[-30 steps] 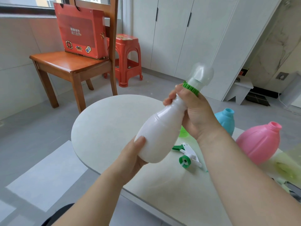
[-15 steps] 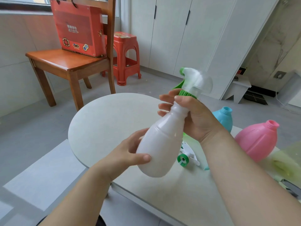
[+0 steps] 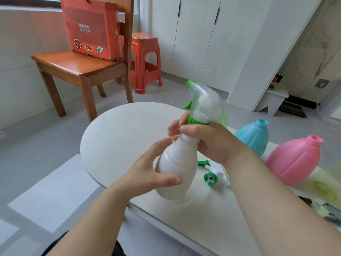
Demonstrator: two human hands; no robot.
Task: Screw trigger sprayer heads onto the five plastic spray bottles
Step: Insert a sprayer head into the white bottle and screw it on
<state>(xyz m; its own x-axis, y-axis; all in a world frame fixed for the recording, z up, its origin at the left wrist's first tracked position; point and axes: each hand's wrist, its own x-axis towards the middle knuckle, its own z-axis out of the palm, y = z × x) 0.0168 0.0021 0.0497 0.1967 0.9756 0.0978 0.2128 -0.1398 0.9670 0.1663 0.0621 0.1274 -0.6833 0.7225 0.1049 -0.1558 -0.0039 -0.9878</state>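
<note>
The white bottle (image 3: 175,169) is held tilted over the near part of the surface (image 3: 120,135). Its long axis runs from the rounded base at 6 o'clock up to the neck at 1 o'clock. A sprayer head (image 3: 204,106) is seated on that neck, with its green collar (image 3: 195,121) at the mouth. Its green nozzle tip is turned toward 11 o'clock, away from the person.

The bottle lies between the two hands. The left hand (image 3: 147,174) is placed at the bottle's 9 o'clock side, low on the body. Its thumb is laid across the front of the belly and its fingers are curled round the far side. The right hand (image 3: 208,143) is set at the bottle's 3 o'clock side, higher up. Its fingers and thumb are wrapped round the neck just below the collar, with the fingertips touching the collar's lower edge.

Both forearms are brought in from 6 o'clock. The left wrist is bent inward and the right wrist is kept nearly straight.

A loose sprayer head (image 3: 212,174) is seen lying on the surface just beside the bottle at 3 o'clock. An uncapped blue bottle (image 3: 252,137) and an uncapped pink bottle (image 3: 293,159) are seen lying on their sides farther toward 3 o'clock.
</note>
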